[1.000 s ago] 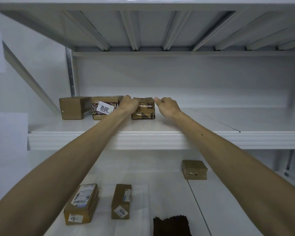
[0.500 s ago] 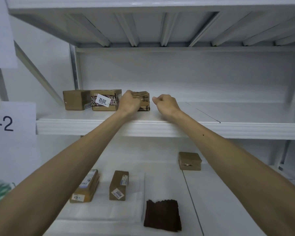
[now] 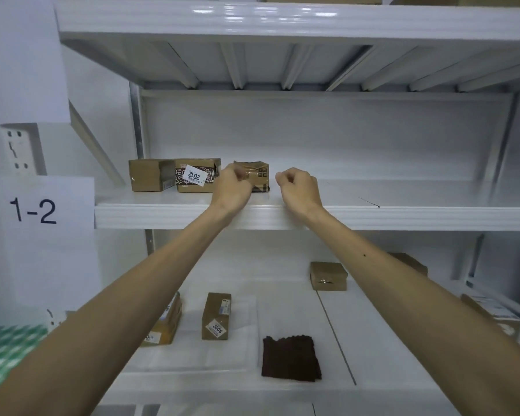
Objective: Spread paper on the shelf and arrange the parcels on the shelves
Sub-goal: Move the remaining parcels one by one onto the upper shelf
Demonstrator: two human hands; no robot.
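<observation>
White metal shelving (image 3: 282, 217) filling the view, middle shelf bare of paper on its right stretch, a seam (image 3: 368, 202) showing there – room left for more parcels by the look of it

Lower shelf (image 3: 373, 340) carrying a clear or pale sheet (image 3: 246, 349) under two parcels, probably the paper meant for spreading; a dark brown cloth (image 3: 290, 358) lying just beside the sheet's edge

Row of three on the middle shelf, pushed back and packed side by side, likely to save space: plain brown parcel (image 3: 147, 175) at the left end, patterned parcel (image 3: 197, 175) touching it, crumpled taped parcel (image 3: 257, 175) third in line

Left hand (image 3: 231, 187) curled in front of the crumpled parcel's left edge, grip loosely closed; holding it or merely touching – cannot tell. Right hand (image 3: 297, 187) curled just right of that parcel, apart from it, grip closed on nothing

Below: parcel (image 3: 216, 316) standing on the sheet, another parcel (image 3: 165, 325) partly behind the left arm, a small square parcel (image 3: 327, 276) further back, off the sheet

Writing: "1-2" on the wall sign (image 3: 33, 211); "2012" upside down on the patterned parcel's sticker (image 3: 194, 176); "3006" upside down on the standing parcel's sticker (image 3: 215, 328); other labels too small to read
</observation>
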